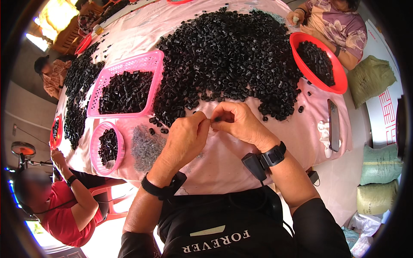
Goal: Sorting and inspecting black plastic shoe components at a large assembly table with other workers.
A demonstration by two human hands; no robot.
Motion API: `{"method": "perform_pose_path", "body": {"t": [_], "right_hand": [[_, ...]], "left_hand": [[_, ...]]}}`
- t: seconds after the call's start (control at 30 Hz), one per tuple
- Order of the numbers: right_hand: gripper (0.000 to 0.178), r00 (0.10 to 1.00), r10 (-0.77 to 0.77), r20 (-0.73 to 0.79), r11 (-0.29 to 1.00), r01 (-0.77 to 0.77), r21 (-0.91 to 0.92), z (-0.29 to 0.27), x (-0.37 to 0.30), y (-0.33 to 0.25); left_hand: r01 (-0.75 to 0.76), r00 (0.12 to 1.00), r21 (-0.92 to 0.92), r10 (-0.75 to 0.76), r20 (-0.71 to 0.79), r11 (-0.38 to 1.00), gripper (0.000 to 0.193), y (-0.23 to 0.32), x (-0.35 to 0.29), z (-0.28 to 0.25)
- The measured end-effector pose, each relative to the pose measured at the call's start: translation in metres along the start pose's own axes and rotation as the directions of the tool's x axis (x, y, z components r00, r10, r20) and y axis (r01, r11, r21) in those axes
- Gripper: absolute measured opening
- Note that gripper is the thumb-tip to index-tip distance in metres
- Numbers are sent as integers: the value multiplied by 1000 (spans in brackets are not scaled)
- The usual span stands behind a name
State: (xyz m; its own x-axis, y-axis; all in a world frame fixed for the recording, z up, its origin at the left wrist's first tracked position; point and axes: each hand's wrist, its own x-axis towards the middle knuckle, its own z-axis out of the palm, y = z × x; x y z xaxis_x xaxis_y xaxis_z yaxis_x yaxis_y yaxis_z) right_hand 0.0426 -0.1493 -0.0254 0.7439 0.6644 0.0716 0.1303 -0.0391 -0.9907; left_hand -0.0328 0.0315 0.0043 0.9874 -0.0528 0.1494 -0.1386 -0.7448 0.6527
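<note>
My right hand (244,124) pinches a small black plastic piece (218,119) between thumb and fingers, just above the table's near side. Right beside it, my left hand (188,134) is closed, its thumb and fingertips pressed together. What they hold, if anything, is hidden. A big heap of short black hollow pieces (228,56) spreads out beyond both hands. Partly behind my left hand lies a pile of tiny grey metal-looking bits (146,148). To its left stands a round pink basket (121,148) with more black pieces inside.
A rectangular pink basket (157,81) of black pieces stands at left. A red basin (297,43) sits at far right, near a person's hand (295,17). The phone (333,124) lies by the right table edge. Sacks (378,165) line the floor. A red-sleeved person (71,215) sits left.
</note>
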Motion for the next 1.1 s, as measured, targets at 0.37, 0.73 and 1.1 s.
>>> {"method": "perform_pose_path", "body": {"t": [0.37, 0.73, 1.1], "right_hand": [[19, 1000, -8, -20, 999, 9, 49, 0, 1, 8], [17, 994, 105, -16, 976, -100, 193, 1, -1, 3], [13, 995, 103, -2, 972, -100, 211, 0, 2, 4]], "left_hand": [[3, 1000, 46, -2, -31, 999, 15, -13, 2, -10], [-122, 988, -111, 111, -103, 986, 8, 4, 10, -12], [-281, 946, -21, 273, -176, 960, 13, 15, 20, -4]]}}
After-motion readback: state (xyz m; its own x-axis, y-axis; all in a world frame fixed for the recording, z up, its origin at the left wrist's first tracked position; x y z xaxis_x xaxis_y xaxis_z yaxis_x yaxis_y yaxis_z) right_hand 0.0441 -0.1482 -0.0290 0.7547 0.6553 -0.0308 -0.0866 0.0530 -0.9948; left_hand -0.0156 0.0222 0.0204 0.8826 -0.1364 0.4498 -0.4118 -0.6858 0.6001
